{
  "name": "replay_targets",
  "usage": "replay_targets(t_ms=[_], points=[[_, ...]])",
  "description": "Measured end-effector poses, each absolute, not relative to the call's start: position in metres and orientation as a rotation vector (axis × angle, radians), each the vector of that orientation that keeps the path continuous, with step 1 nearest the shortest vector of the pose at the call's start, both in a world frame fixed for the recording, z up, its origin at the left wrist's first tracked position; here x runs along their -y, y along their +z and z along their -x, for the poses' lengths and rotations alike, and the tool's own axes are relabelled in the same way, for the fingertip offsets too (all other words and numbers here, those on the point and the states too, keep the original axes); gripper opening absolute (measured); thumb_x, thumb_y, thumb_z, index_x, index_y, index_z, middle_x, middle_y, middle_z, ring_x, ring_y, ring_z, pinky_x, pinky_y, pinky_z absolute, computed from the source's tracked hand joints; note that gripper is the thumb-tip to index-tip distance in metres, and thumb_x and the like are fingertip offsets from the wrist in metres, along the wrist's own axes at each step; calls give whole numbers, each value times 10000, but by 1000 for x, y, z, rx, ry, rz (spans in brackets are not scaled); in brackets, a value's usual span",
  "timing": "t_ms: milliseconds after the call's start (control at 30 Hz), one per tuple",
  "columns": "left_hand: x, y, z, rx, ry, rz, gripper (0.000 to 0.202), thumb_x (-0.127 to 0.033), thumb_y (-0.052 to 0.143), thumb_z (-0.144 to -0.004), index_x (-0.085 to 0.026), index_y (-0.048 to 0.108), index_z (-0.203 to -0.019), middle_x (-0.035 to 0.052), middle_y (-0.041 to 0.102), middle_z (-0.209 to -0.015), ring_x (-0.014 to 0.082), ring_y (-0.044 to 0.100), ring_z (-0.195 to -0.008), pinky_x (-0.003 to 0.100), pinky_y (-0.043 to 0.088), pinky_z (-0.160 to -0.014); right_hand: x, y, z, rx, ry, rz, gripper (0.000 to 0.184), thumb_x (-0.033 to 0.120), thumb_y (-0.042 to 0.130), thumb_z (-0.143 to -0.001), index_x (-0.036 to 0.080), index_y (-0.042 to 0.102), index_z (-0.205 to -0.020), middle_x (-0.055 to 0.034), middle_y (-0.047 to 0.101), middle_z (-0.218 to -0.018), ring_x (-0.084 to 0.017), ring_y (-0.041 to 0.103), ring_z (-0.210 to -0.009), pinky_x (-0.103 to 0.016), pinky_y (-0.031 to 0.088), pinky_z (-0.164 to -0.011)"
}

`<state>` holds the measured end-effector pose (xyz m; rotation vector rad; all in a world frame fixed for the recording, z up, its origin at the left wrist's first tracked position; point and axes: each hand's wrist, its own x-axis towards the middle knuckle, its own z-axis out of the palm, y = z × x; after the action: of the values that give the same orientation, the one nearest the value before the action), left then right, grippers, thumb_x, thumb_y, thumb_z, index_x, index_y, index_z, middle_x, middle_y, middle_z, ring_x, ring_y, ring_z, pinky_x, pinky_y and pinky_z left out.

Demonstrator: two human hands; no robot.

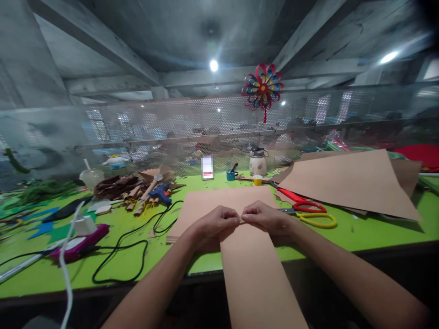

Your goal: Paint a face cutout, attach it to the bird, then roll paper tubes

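A long strip of brown kraft paper (255, 274) runs from my hands down over the table's front edge toward me. My left hand (221, 220) pinches the left part of its far end, fingers closed. Close beside it, my right hand (262, 215) pinches the same end, the two thumbs almost meeting. The held edge looks folded or rolled, but the fingers cover most of it. Under and behind the hands lies a stack of brown paper sheets (206, 200). Red-handled scissors (307, 205) and yellow-handled scissors (318, 220) lie just right of my right hand.
Large brown sheets (350, 178) spread at the right. On the left are a purple power strip (82, 244), black cable (118, 242), a blue glue gun (161, 193) and paper rolls. A phone (207, 167), a bottle (258, 162) and yellow tape (257, 181) stand before a perforated screen.
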<state>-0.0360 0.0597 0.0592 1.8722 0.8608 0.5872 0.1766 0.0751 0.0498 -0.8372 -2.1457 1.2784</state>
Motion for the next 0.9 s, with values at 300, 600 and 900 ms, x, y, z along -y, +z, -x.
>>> replay_targets(t_ms=[300,600,900], points=[[-60,61,40,-918,607,-1775,398,-483,651,-762,-102,653,-878,25,562,-721,123,476,-637,237,378,-601,-75,46,-186,1897,1433,814,328,425,663,-758,151,526,-642,57,406,-529,-74,330,-506,-232,270,-505],[-61,60,41,-867,620,-1710,374,-450,679,-747,-109,668,-900,45,600,-771,134,513,-670,243,400,-632,-92,44,-187,2004,1292,850,314,408,677,-749,146,543,-638,55,414,-511,-75,326,-493,-234,231,-491],[-65,60,41,-890,595,-1797,373,-454,672,-733,-97,684,-839,18,549,-685,113,445,-615,236,351,-588,-60,45,-180,1749,1648,765,291,406,688,-758,154,544,-734,57,407,-569,-81,363,-528,-232,314,-531]])
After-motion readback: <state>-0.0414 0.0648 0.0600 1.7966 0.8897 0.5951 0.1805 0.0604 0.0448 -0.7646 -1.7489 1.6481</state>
